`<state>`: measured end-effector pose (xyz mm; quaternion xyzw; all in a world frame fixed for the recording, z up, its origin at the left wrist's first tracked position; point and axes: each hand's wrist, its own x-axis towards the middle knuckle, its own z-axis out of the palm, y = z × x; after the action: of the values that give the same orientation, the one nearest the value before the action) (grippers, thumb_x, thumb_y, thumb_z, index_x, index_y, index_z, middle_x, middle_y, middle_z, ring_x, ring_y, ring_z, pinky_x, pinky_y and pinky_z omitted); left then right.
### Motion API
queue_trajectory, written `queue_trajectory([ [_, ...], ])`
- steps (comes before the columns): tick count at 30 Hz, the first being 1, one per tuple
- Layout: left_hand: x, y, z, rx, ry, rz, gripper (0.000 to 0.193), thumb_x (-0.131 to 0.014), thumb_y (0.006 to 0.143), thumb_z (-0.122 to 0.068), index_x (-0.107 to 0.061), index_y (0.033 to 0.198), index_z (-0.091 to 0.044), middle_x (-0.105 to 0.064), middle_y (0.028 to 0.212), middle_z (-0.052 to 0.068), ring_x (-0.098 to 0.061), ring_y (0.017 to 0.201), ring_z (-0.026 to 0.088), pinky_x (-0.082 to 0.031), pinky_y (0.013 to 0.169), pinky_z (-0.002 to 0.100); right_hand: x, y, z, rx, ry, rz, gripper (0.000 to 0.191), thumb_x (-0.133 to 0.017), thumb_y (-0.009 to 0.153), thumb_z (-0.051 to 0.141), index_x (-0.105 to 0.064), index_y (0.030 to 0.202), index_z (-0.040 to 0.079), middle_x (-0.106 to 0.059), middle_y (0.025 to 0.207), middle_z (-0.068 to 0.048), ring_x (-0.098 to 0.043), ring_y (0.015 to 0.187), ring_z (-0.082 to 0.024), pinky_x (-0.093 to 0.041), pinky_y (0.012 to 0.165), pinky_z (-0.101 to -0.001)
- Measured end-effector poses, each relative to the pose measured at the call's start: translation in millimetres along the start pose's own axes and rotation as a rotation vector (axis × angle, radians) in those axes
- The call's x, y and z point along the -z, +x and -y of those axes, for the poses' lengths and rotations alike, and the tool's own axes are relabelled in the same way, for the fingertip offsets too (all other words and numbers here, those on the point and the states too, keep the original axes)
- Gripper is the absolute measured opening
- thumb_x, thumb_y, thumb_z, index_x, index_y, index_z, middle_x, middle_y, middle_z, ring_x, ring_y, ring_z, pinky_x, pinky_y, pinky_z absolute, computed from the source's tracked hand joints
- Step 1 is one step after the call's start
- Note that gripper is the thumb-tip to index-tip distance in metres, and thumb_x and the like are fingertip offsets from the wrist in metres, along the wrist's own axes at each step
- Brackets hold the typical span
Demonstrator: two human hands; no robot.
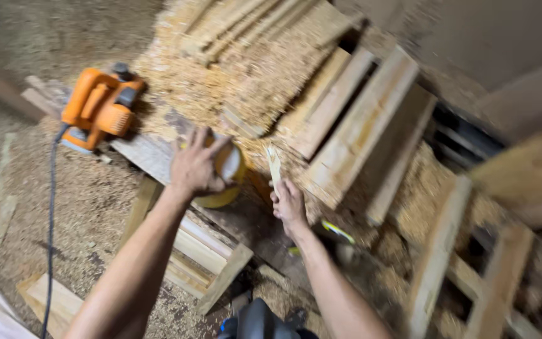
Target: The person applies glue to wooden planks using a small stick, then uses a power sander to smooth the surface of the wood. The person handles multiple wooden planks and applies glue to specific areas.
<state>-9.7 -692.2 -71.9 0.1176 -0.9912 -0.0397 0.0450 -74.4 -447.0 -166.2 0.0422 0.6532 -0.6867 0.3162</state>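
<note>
Left hand (194, 166) grip closed over yellow tub (226, 182), right hand (288, 204) grip pinching wooden stick (274, 164)

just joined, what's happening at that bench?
A person leans over a sawdust-covered bench. The left hand grips a yellow tub from above; the right hand holds a thin wooden stick upright beside it. An orange power planer sits idle to the left, planks stacked to the right.
</note>
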Motion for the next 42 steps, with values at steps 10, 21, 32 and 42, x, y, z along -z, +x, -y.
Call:
queue_trajectory([
  [10, -25.4, -41.3, -227.3, -0.323, -0.485, -0.134, 0.071, -0.078, 0.083, -0.049, -0.054, 0.141, -0.016, -0.055, 0.14, 0.01, -0.046, 0.133, 0.028, -0.028, 0.118, 0.056, 149.1, -100.6, 31.7, 0.299, 0.217, -0.142, 0.029, -0.057, 0.107, 0.025, -0.068, 0.116, 0.0, -0.065, 0.083, -0.006, -0.056, 0.066, -0.01, -0.043, 0.051, -0.0236],
  [21, -68.6, -85.8, -353.9, -0.368, -0.362, 0.173, 0.067, -0.071, 0.082, -0.035, -0.051, 0.143, -0.013, -0.05, 0.148, 0.01, -0.038, 0.143, 0.03, -0.018, 0.119, 0.06, 291.3, -165.4, -47.8, -0.154, -0.287, -0.685, 0.031, -0.059, 0.103, 0.028, -0.069, 0.131, 0.02, -0.069, 0.086, -0.005, -0.043, 0.052, -0.01, -0.034, 0.043, -0.0265],
  [32, -79.3, -89.0, -369.6, -0.382, 0.04, 0.499, 0.073, -0.067, 0.083, -0.053, -0.047, 0.147, -0.026, -0.029, 0.165, 0.002, -0.01, 0.157, 0.028, 0.007, 0.121, 0.063, 323.1, -139.1, -109.0, -0.214, -1.373, -0.299, 0.046, -0.035, 0.112, 0.027, -0.063, 0.08, 0.008, -0.061, 0.07, -0.008, -0.049, 0.049, -0.011, -0.034, 0.037, -0.0261],
  [42, -95.8, -86.6, -375.3, -0.347, 0.033, 0.364, 0.073, -0.064, 0.081, -0.061, -0.052, 0.145, -0.029, -0.036, 0.161, 0.003, -0.012, 0.153, 0.029, 0.01, 0.119, 0.061, 324.5, -188.7, -104.0, -0.314, -0.324, -0.541, 0.027, -0.05, 0.104, 0.028, -0.069, 0.121, 0.019, -0.068, 0.076, -0.009, -0.048, 0.05, -0.014, -0.037, 0.041, -0.0301],
])
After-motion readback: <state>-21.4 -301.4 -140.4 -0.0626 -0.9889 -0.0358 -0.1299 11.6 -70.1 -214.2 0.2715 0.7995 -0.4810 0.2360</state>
